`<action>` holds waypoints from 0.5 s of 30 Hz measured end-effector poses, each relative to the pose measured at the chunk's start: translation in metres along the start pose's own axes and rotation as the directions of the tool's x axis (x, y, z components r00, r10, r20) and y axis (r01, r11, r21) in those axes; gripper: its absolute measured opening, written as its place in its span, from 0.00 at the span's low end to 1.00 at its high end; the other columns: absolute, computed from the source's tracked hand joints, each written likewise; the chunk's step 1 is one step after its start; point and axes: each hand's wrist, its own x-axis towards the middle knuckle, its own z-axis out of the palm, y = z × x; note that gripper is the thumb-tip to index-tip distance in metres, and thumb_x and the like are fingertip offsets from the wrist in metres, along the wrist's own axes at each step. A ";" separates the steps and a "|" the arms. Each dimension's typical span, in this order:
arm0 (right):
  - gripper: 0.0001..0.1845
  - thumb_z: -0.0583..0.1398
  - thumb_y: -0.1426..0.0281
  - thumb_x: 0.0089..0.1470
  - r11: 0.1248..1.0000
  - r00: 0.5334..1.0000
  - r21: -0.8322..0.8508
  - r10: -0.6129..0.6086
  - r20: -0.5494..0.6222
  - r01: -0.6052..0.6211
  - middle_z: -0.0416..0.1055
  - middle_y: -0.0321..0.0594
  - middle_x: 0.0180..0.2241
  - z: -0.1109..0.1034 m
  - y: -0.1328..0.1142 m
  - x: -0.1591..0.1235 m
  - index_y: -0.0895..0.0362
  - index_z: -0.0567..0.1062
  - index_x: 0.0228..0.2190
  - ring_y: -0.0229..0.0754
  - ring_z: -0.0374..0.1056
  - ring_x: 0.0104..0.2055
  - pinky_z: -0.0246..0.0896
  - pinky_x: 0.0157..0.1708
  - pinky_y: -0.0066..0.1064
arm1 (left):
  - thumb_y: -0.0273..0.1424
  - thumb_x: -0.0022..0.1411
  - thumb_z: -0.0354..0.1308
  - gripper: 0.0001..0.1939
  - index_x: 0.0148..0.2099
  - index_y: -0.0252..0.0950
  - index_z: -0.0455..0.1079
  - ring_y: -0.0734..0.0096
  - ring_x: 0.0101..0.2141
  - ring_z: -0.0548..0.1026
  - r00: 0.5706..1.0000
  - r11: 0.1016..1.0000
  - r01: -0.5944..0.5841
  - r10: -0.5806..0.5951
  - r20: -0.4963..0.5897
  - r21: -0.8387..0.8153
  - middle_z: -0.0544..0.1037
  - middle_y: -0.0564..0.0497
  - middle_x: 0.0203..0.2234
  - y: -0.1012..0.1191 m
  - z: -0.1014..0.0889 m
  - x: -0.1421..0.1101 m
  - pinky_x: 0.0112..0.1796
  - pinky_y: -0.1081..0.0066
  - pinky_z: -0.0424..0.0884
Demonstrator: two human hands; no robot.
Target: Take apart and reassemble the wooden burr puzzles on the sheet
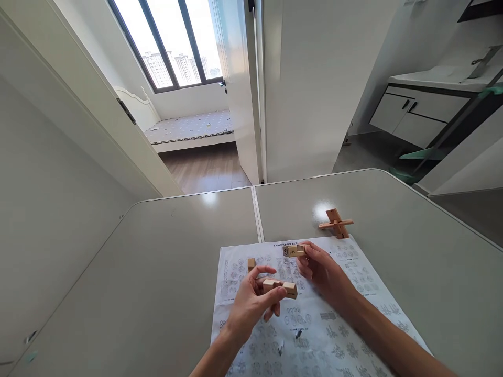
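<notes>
My left hand (pixel 255 298) is closed around a notched light wooden puzzle piece (pixel 290 289), pinched under the thumb above the printed sheet (pixel 322 340). A little farther off, my right hand (pixel 320 264) grips a second notched wooden piece (pixel 291 251), which has dark marks on its end and side. Just behind my left hand stands another small wooden block (pixel 251 263) on the paper, its lower part hidden by the fingers. Past the sheet's far edge, a reddish-brown wooden cross-shaped assembly (pixel 336 224) rests on the table.
The pale table (pixel 176 293) has rounded far corners and a seam (pixel 257 214) running away from me. Rows of small diagrams cover the sheet. Beyond the table are an open door (pixel 239 89), a bed (pixel 192 125) under a window, and a sink cabinet (pixel 420 112) at right.
</notes>
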 end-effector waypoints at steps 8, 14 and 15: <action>0.20 0.67 0.52 0.60 0.999 1.000 -0.038 0.009 0.029 -0.008 0.57 0.31 0.23 0.004 -0.002 -0.002 0.54 0.72 0.28 0.38 0.48 0.24 0.48 0.27 0.33 | 0.63 0.65 0.54 0.33 0.43 0.35 0.71 0.85 0.10 0.50 0.995 1.000 0.015 -0.016 0.094 0.012 0.57 0.66 0.13 0.000 0.000 -0.003 0.12 0.80 0.46; 0.19 0.66 0.53 0.61 0.996 0.992 -0.078 0.049 0.115 -0.040 0.60 0.31 0.21 0.002 0.001 -0.007 0.54 0.72 0.30 0.38 0.50 0.25 0.48 0.29 0.32 | 0.62 0.67 0.52 0.33 0.48 0.34 0.71 0.83 0.13 0.51 0.996 0.997 -0.044 0.038 0.076 0.069 0.56 0.64 0.17 0.001 0.005 -0.004 0.15 0.78 0.49; 0.19 0.66 0.53 0.62 0.994 0.989 -0.096 0.058 0.137 -0.045 0.61 0.31 0.20 0.002 0.002 -0.008 0.54 0.72 0.31 0.38 0.50 0.25 0.48 0.29 0.32 | 0.61 0.68 0.52 0.32 0.48 0.35 0.70 0.83 0.13 0.52 0.996 0.996 -0.055 0.049 0.073 0.074 0.58 0.64 0.17 -0.001 0.005 -0.003 0.15 0.78 0.50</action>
